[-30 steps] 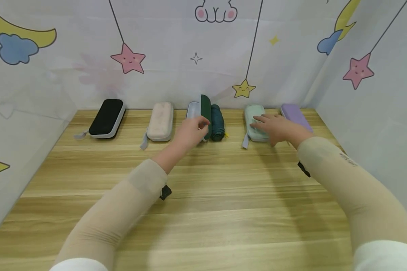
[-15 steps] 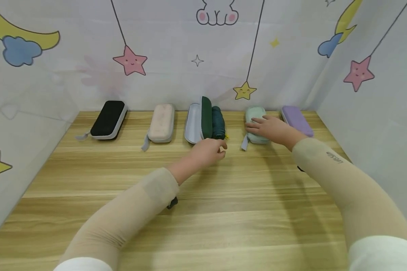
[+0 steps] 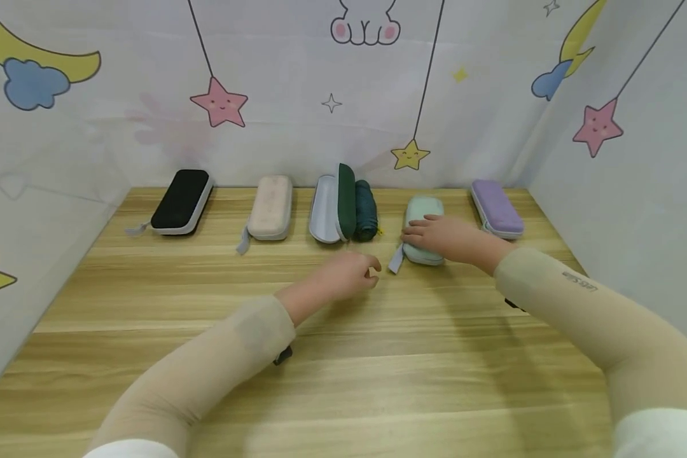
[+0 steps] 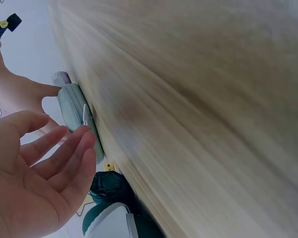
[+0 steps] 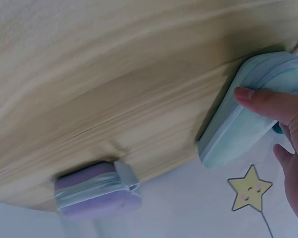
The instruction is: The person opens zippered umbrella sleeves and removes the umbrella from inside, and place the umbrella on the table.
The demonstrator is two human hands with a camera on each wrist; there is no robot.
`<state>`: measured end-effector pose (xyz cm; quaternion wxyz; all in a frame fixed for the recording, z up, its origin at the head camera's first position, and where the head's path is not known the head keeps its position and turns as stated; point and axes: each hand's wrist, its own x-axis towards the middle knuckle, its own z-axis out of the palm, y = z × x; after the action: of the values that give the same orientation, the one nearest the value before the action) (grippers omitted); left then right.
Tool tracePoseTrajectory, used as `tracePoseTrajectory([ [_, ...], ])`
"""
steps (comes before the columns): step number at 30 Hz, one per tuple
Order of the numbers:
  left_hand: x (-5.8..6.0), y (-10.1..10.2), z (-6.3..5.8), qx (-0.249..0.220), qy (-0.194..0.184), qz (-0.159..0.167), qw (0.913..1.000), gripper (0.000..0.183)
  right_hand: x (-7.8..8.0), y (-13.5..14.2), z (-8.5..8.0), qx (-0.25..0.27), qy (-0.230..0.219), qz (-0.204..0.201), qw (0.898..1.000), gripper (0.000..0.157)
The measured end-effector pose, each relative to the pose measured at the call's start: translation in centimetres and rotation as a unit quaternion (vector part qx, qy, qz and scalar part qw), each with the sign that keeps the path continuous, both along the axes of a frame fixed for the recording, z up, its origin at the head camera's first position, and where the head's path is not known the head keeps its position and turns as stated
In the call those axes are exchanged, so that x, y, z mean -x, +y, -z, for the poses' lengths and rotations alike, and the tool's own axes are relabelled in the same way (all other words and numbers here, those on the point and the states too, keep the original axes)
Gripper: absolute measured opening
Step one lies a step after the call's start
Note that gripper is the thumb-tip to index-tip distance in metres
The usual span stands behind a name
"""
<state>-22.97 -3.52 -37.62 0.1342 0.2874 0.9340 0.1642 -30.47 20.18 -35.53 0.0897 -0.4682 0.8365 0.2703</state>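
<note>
- Two beige sleeves (image 3: 189, 375) cover my forearms and lead forward to my hands, with the wood-grain bench (image 3: 389, 381) spread out underneath.
- My left hand (image 3: 343, 275) hovers above the bench, fingers loosely bent, a gap between thumb and fingertips, holding nothing.
- My right hand (image 3: 446, 237) grips the mint case (image 3: 423, 256), fingers laid across its top and thumb against its zipped side; I cannot tell whether its underside is fully down.
- A grey strap (image 3: 397, 260) hangs off that case, between my two hands.
- Just beyond my right hand, and to its right, lies the purple case (image 3: 498, 210), zipped round with a pale band.
- Straight beyond my left hand sits a dark teal bundle (image 3: 366, 213), a small yellow tag (image 3: 380, 231) at its near end.
- Beside the bundle, also beyond my left hand, the green case (image 3: 324, 213) stands with its lid raised, pale lining showing.
- Farther left of that hand lies the cream case (image 3: 271, 207), closed.
- Well left of the same hand is the black case (image 3: 181, 200).
- Behind everything, past both hands, hangs a white backdrop (image 3: 280, 57) printed with stars.
</note>
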Motion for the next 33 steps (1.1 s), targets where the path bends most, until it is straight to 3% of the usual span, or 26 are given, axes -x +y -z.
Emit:
tracePoseTrajectory([
  [4, -0.3, 0.4, 0.0, -0.017, -0.025, 0.0, 0.9995, 0.028, -1.0, -0.3, -0.1, 0.039, -0.016, -0.006, 0.999, 0.058],
  [10, 0.0, 1.3, 0.4, -0.04, -0.05, 0.003, 0.998, 0.027, -2.1, -1.0, -0.1, 0.081, -0.054, 0.024, 0.995, 0.06],
  [19, 1.1, 1.7, 1.9, -0.006, -0.049, -0.026, 0.9984, 0.024, -3.4, -2.6, -0.6, 0.059, -0.093, 0.05, 0.993, 0.08],
  [33, 2.3, 1.4, 2.3, -0.012, -0.057, -0.089, 0.9943, 0.007, -4.9, -3.9, -1.0, 0.064, -0.104, 0.027, 0.992, 0.082],
])
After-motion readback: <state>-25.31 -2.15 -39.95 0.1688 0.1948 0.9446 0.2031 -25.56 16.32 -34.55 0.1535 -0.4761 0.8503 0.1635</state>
